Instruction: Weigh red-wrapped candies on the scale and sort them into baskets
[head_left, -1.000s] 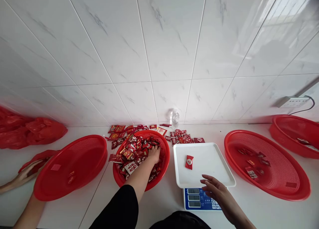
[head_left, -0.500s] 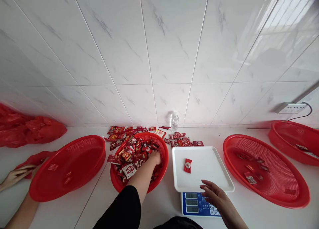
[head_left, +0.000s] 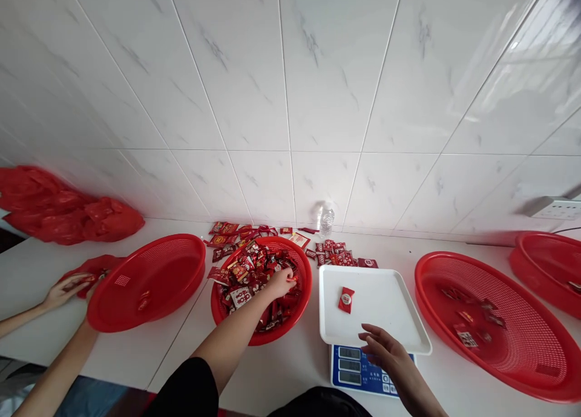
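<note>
My left hand [head_left: 279, 282] is inside a round red basket [head_left: 303, 270] heaped with red wrapped candies [head_left: 247, 278], and its fingers are pinched on one small red candy. My right hand [head_left: 385, 349] hovers with its fingers loosely spread over the front edge of a white scale tray [head_left: 390, 308] and the blue scale panel [head_left: 351, 367]; it holds nothing. One red candy [head_left: 345, 299] lies alone on the tray.
A large red basket [head_left: 179, 265] stands at the left, where another person's hands [head_left: 68, 287] work by red bags [head_left: 59, 208]. Two red baskets [head_left: 535, 368] are at the right. Loose candies [head_left: 338, 255] and a water bottle [head_left: 325, 221] line the tiled wall.
The camera has shifted, showing more of the left side. My left hand has closed on a candy and lifted slightly in the basket. My right hand has stayed over the scale.
</note>
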Demonstrator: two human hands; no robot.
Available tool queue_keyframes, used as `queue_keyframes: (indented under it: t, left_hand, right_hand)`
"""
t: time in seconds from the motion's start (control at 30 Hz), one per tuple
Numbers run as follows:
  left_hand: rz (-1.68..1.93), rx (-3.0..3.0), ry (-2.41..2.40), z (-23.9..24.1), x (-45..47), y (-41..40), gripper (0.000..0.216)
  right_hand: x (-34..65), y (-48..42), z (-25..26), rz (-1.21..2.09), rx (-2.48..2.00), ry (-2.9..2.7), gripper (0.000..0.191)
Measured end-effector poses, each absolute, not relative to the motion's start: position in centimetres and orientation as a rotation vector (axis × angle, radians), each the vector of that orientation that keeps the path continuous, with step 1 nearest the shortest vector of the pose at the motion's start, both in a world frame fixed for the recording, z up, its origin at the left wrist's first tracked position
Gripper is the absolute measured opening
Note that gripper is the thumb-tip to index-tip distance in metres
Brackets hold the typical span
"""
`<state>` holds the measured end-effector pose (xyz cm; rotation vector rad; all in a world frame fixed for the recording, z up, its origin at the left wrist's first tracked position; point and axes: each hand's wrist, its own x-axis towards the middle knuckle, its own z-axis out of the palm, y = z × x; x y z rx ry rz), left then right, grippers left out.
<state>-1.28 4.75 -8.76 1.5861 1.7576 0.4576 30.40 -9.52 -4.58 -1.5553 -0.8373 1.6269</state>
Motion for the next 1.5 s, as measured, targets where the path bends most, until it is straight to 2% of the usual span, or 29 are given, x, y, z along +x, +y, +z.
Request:
queue_keyframes:
  t: [0.13,0.37,0.47,0.57,0.67,0.77,1.03,1.27,1.4,1.5]
  left_hand:
    - [0.630,1.517,1.762,-7.1,-2.5,4.2,0.020]
    - [0.939,0.783,1.354,-4.0,-0.3,2.4,0.032]
    - [0.839,0.738,1.171,-3.3,3.4,1.3,0.032]
    - [0.631,0.742,1.071,-3.8,7.7,0.0,0.032]
    - [0.499,0.761,1.112,-5.2,10.9,-0.9,0.031]
    - [0.485,0.863,1.250,-6.2,12.1,-1.1,0.026]
    - [0.530,1.002,1.419,-5.6,11.6,-0.7,0.023]
    - [0.699,1.014,1.471,-6.1,11.6,-1.0,0.020]
    - [0.728,0.942,1.413,-6.1,10.9,-1.1,0.023]
    - [0.677,0.886,1.400,-6.3,10.5,-1.2,0.028]
  right_hand:
    - [30.3,-9.8,-4.7,1.648,-1.536,-0.855,0.057]
    - [30.4,-9.8,-4.2,1.697,-1.507,-0.896,0.055]
    - [30.0,-9.6,-3.8,1.775,-1.440,-0.931,0.054]
    - [29.0,-9.3,-3.9,1.790,-1.413,-0.881,0.065]
    - [28.5,-8.9,-4.6,1.781,-1.407,-0.815,0.077]
    - [28.9,-8.6,-5.5,1.763,-1.433,-0.865,0.076]
    - [30.1,-7.9,-8.4,1.450,-1.648,-1.325,0.057]
    - [28.4,-7.3,-8.7,0.835,-1.644,-2.179,0.047]
    - [28.3,-6.6,-9.1,0.664,-1.659,-2.252,0.028]
    - [28.8,-6.4,-9.7,0.630,-1.696,-2.167,0.029]
